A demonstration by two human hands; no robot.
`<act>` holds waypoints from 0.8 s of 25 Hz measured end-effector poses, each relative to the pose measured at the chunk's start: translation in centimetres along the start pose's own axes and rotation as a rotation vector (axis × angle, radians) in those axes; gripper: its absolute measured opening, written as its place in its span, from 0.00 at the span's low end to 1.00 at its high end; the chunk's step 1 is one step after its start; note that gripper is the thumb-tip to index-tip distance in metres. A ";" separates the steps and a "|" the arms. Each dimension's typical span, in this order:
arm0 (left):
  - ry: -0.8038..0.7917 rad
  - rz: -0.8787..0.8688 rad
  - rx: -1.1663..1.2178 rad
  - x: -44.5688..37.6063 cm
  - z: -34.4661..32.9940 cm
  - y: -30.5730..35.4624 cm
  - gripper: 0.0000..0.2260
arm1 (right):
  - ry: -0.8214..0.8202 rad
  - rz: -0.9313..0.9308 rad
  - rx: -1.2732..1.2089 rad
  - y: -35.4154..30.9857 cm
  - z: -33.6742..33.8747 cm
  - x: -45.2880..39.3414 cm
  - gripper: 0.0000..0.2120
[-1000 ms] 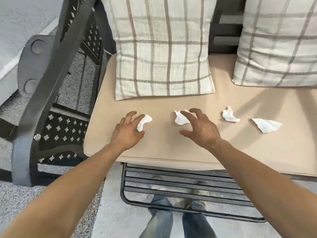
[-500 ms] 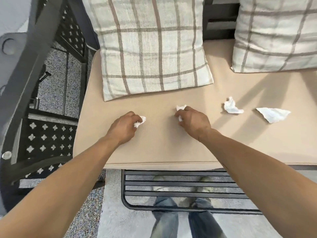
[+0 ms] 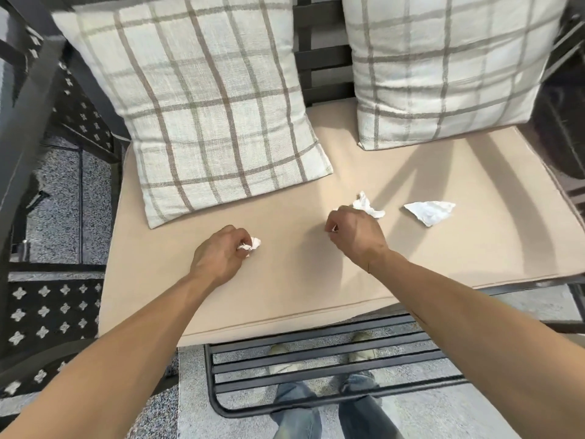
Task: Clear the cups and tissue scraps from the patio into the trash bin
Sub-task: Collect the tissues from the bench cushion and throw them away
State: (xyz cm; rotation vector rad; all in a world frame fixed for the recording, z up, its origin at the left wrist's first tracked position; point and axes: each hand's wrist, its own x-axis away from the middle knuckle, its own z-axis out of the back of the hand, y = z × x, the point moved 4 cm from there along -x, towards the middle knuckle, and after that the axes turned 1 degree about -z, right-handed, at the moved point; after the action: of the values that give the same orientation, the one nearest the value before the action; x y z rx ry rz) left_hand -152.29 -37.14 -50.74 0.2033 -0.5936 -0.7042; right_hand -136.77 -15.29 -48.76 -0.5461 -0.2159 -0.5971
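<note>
My left hand (image 3: 221, 251) is closed around a crumpled white tissue scrap (image 3: 251, 243) that pokes out between thumb and fingers, just above the beige seat cushion (image 3: 285, 286). My right hand (image 3: 354, 232) is fisted on a second scrap (image 3: 334, 229); only a sliver of white shows at the fingers. Just beyond the right hand's knuckles a third crumpled scrap (image 3: 367, 205) lies on the cushion. A flatter fourth scrap (image 3: 430, 211) lies further right. No cups and no trash bin are in view.
Two plaid pillows (image 3: 205, 115) (image 3: 443, 64) lean against the dark metal bench back. A patterned metal armrest (image 3: 47, 305) stands on the left. A black slatted metal rack (image 3: 316, 359) sits below the cushion's front edge, with my shoes and jeans under it.
Both hands went from open over the two nearest scraps to closed on them. The right hand has shifted right, toward the third scrap. The view has moved closer over the bench.
</note>
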 end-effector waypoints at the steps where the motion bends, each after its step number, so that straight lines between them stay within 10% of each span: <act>1: 0.004 -0.023 0.015 -0.4 -0.1 1.6 0.05 | 0.031 -0.037 0.000 1.4 1.1 0.4 0.09; 20: -0.125 -0.282 0.087 -10.9 -8.1 21.4 0.02 | 0.166 -0.108 -0.025 20.0 6.4 2.0 0.06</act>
State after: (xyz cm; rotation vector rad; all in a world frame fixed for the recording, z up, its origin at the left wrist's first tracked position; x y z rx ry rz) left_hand -142.52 -14.06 -54.34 0.3295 -0.7231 -0.9700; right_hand -123.64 1.06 -51.19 -0.5080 -0.0817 -0.7477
